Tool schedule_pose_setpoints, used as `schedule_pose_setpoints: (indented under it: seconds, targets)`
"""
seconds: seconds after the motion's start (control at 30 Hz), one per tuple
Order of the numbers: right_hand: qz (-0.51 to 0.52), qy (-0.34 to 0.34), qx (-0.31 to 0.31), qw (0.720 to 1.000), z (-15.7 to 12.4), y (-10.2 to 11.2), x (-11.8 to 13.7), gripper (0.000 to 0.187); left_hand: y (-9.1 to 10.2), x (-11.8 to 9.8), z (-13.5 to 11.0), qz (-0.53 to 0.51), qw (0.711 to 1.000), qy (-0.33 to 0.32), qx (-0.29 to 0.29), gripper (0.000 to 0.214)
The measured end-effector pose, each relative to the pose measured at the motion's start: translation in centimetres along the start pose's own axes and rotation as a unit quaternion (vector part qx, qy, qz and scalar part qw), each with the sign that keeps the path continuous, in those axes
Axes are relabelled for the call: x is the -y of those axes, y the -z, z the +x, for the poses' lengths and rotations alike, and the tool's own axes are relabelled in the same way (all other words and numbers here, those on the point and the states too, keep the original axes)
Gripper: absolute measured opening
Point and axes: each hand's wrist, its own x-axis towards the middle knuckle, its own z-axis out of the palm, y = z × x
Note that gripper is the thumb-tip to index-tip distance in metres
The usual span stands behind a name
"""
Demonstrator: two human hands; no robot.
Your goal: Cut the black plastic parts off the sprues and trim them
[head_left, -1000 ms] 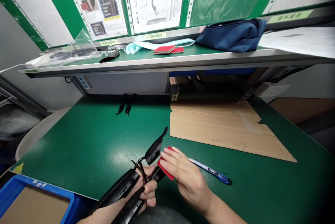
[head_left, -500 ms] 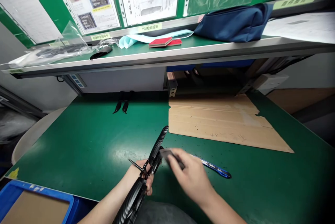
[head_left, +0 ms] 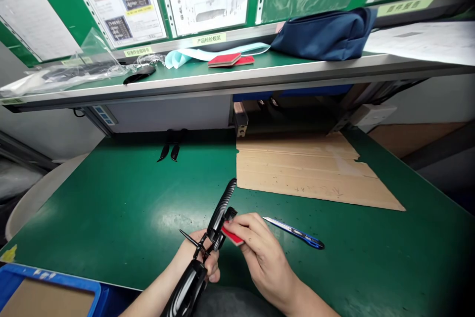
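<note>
Nearest me, my left hand (head_left: 196, 252) is curled closed around a long, ribbed black plastic moulding (head_left: 221, 213), which tilts up and away from my grip over a green work mat (head_left: 111, 198). My right hand (head_left: 263, 255) pinches a small red-faced pad (head_left: 232, 236) between thumb and fingers, up against the moulding. Just right lies a blue-handled utility knife (head_left: 297, 233); farther off, a flat brown cardboard sheet (head_left: 308, 173) and two small pointed black pieces (head_left: 168, 153).
</note>
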Motion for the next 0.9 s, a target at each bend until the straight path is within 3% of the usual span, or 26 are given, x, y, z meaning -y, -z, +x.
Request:
schedule_pose_setpoints:
  seconds: [0.1,0.23,0.4,0.47,0.57,0.7,0.77,0.83,0.9]
  targets:
    - [0.067,-0.056,0.032,0.996,0.2,0.7,0.7,0.031,0.0,0.1,0.0,-0.002,1.0,0.006,0.011,0.02]
    - [0.056,-0.079,-0.037,0.995,0.5,0.9,1.4,0.028,0.1,-0.3,0.3,0.034,0.999,-0.008,0.042,0.03]
    - [-0.019,0.015,0.092,0.995,-0.9,-0.2,0.7,0.035,-0.2,-4.7,-1.0,0.125,0.984,-0.122,-0.024,0.053]
    - [-0.109,0.023,0.116,0.987,-1.6,-0.4,-0.9,0.038,-0.6,-7.1,-2.4,0.227,0.961,-0.144,-0.067,0.059]
    - [-0.183,-0.028,0.155,0.97,-1.8,0.1,-3.6,0.037,-1.0,-9.4,-4.4,0.434,0.886,-0.125,-0.103,0.064]
    - [-0.179,-0.069,0.074,0.979,0.6,1.7,-3.8,0.026,-0.9,-8.8,-4.8,0.622,0.769,-0.104,-0.105,0.075]
    - [-0.191,-0.028,0.096,0.976,2.4,1.9,-2.2,0.027,-1.3,-7.9,-4.0,0.645,0.751,-0.115,-0.087,0.077]
    - [-0.223,0.008,0.192,0.956,3.8,1.5,-0.7,0.038,-2.2,-7.1,-3.2,0.643,0.751,-0.14,-0.061,0.078]
    - [-0.257,-0.003,0.273,0.927,4.5,0.8,0.1,0.029,-3.2,-6.7,-2.5,0.644,0.747,-0.161,-0.039,0.076]
